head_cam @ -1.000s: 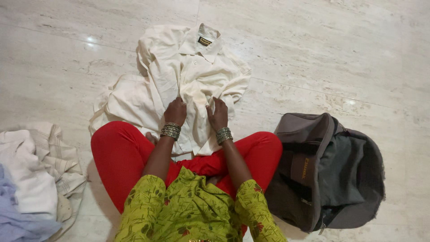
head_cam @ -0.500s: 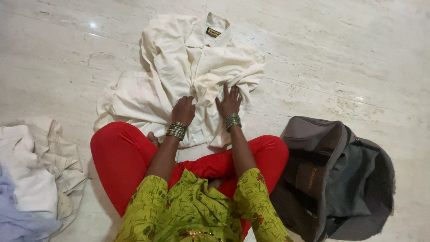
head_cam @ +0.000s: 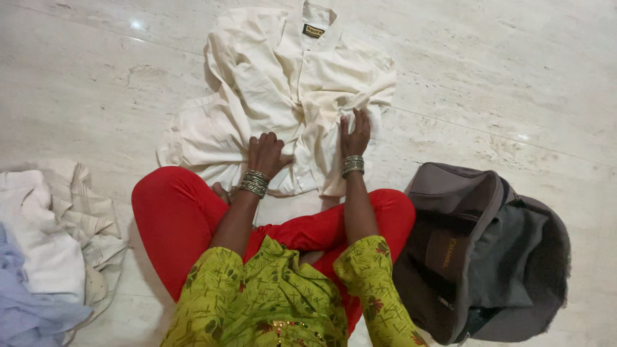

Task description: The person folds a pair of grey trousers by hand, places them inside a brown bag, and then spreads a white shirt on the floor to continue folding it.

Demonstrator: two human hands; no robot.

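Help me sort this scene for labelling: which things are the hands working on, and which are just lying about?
In hand:
cream shirt, spread on the floor
left hand, resting on it
right hand, flat on it

Lying about:
grey backpack, open, on the right
heap of clothes, on the left

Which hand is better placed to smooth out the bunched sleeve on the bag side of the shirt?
The right hand. It lies flat on the cream shirt with its fingertips at the bunched sleeve nearest the grey bag. The left hand rests lower on the shirt's front, farther from that sleeve.
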